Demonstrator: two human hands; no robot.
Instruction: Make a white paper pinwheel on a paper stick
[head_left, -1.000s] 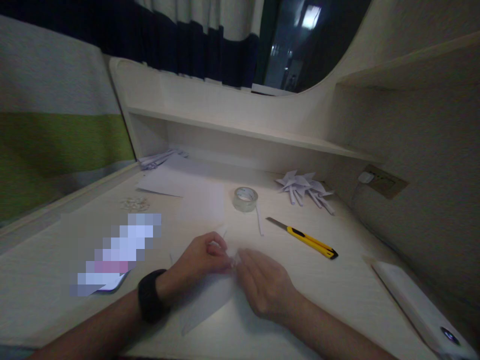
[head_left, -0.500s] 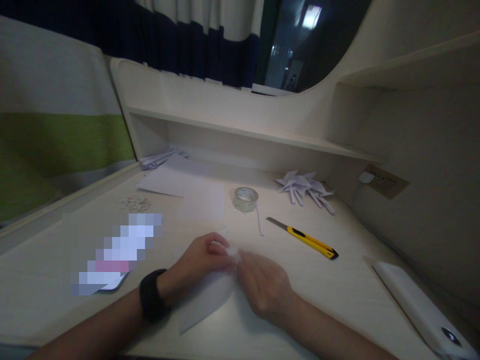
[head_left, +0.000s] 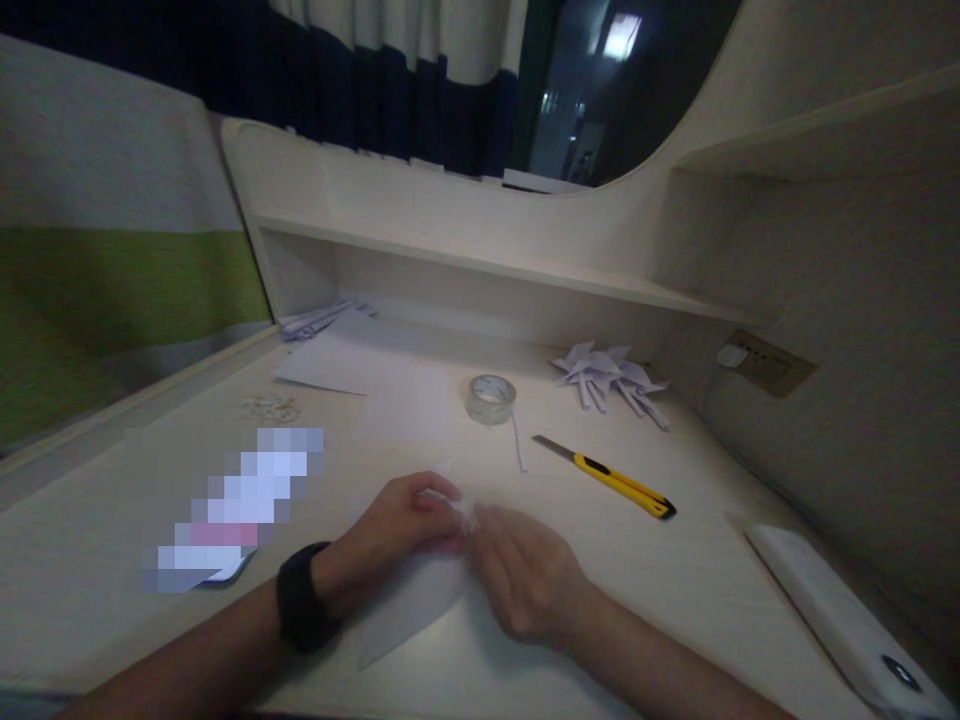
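Near the front edge of the pale wooden tabletop (head_left: 675, 590), the left hand (head_left: 397, 525) and the right hand (head_left: 525, 580) meet, both pinching a folded white paper sheet (head_left: 409, 605) that lies flat under them. Open room lies to the right of the hands. A yellow utility knife (head_left: 611, 478) rests further back, well apart. A clear tape roll (head_left: 490, 398) sits behind the hands. A pile of folded white paper shapes (head_left: 607, 375) lies by the back wall. A black wristband (head_left: 300, 598) is on the left wrist. No writing can be read.
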